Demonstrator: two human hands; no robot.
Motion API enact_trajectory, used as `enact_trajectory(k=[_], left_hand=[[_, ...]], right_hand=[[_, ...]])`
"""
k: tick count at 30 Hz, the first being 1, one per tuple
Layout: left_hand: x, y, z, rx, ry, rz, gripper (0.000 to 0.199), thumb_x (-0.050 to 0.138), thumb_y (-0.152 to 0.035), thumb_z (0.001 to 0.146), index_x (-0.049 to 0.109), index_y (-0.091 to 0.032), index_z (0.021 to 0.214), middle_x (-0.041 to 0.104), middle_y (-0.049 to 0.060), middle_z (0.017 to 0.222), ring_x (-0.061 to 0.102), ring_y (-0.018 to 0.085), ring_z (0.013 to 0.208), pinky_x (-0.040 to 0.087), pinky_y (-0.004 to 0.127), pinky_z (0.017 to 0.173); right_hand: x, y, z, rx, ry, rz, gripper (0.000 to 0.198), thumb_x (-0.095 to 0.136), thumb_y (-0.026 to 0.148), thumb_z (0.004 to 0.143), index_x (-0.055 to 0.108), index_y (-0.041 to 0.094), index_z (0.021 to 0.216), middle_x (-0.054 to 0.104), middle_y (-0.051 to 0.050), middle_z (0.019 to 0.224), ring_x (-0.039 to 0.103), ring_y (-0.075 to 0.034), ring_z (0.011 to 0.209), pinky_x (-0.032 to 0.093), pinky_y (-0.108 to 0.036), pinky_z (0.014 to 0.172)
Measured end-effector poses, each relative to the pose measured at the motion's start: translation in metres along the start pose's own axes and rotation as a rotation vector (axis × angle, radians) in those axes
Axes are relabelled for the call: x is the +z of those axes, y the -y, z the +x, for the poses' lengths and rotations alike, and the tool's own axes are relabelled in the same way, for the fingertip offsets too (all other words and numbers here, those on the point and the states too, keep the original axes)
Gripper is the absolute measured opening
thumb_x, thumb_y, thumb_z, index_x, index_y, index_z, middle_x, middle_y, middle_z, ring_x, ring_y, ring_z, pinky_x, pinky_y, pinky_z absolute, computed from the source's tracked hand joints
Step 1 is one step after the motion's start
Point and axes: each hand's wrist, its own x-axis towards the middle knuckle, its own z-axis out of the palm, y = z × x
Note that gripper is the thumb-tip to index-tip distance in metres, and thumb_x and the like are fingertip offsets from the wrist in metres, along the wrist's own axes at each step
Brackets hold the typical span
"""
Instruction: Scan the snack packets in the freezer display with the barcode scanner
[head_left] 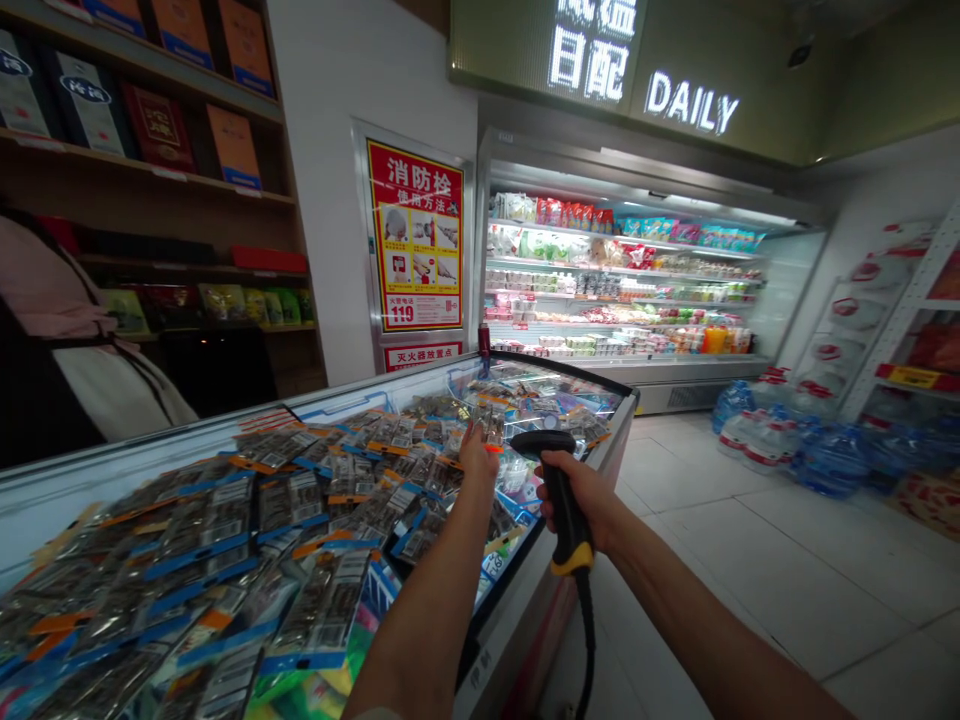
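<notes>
Beyond the freezer, a lit sign reads "DAILY" beside the characters "日配"; the line above is cut off. Behind the freezer's far side hangs a red poster headed "消防栓 使用方法", with "火警电话 119" lower down; a red notice beneath it says "灭火器放置点". Lettering on the freezer's near side is too blurred to read with certainty.

Over the freezer's far part, the left hand pinches a packet, clear with dark contents; its print is too small to read. A red-orange glow shows beside the fingers. Above the freezer's right edge, the right hand is wrapped round a scanner, black with a yellow band at the handle's base, its head facing the packet. Many more packets, edged in blue or orange with barcode labels, lie heaped across the freezer.
</notes>
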Motion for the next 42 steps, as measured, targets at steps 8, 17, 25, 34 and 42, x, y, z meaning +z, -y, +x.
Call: enact_trajectory(k=[8, 17, 25, 34, 42], left_hand=[[-0.005, 0.0, 0.003, -0.004, 0.022, -0.063, 0.016, 0.042, -0.009, 0.078, 0.055, -0.019, 0.08, 0.06, -0.001, 0.069, 0.057, 0.007, 0.066, 0.045, 0.022, 0.072], [0.0, -0.015, 0.011, 0.106, -0.028, 0.202, 0.015, 0.047, -0.008, 0.072, 0.053, -0.018, 0.081, 0.058, -0.002, 0.067, 0.057, 0.007, 0.063, 0.044, 0.021, 0.066], [-0.014, -0.128, 0.039, 0.588, -0.159, 1.318, 0.017, 0.053, -0.023, 0.067, 0.058, -0.016, 0.082, 0.061, 0.009, 0.081, 0.055, 0.023, 0.083, 0.04, 0.035, 0.074], [-0.003, -0.13, 0.02, 1.084, -0.241, 1.758, 0.042, 0.052, -0.016, 0.066, 0.048, -0.019, 0.108, 0.042, 0.013, 0.12, 0.036, 0.03, 0.11, 0.027, 0.046, 0.09], [0.048, 0.08, 0.014, 0.607, 0.648, 1.226, 0.031, 0.058, -0.002, 0.058, 0.058, -0.019, 0.084, 0.05, 0.011, 0.113, 0.036, 0.027, 0.114, 0.017, 0.041, 0.099]], right_hand=[[0.003, 0.002, -0.003, 0.009, 0.014, -0.011, 0.021, 0.049, 0.038, 0.07, 0.047, 0.017, 0.066, 0.047, 0.005, 0.044, 0.045, -0.008, 0.033, 0.035, -0.019, 0.032], [-0.014, 0.011, -0.005, -0.066, -0.038, -0.016, 0.02, 0.05, 0.036, 0.07, 0.048, 0.017, 0.07, 0.047, 0.004, 0.046, 0.043, -0.008, 0.034, 0.034, -0.019, 0.032], [-0.048, 0.015, 0.008, -0.11, -0.156, 0.031, 0.019, 0.049, 0.035, 0.071, 0.047, 0.016, 0.068, 0.048, 0.004, 0.044, 0.043, -0.008, 0.034, 0.035, -0.02, 0.034], [-0.088, 0.021, 0.018, -0.189, -0.17, 0.107, 0.019, 0.049, 0.036, 0.072, 0.046, 0.017, 0.069, 0.047, 0.003, 0.045, 0.044, -0.008, 0.036, 0.035, -0.02, 0.036], [-0.133, 0.029, 0.028, -0.17, -0.286, 0.144, 0.016, 0.052, 0.032, 0.07, 0.047, 0.017, 0.072, 0.047, 0.004, 0.046, 0.043, -0.008, 0.036, 0.035, -0.021, 0.035]])
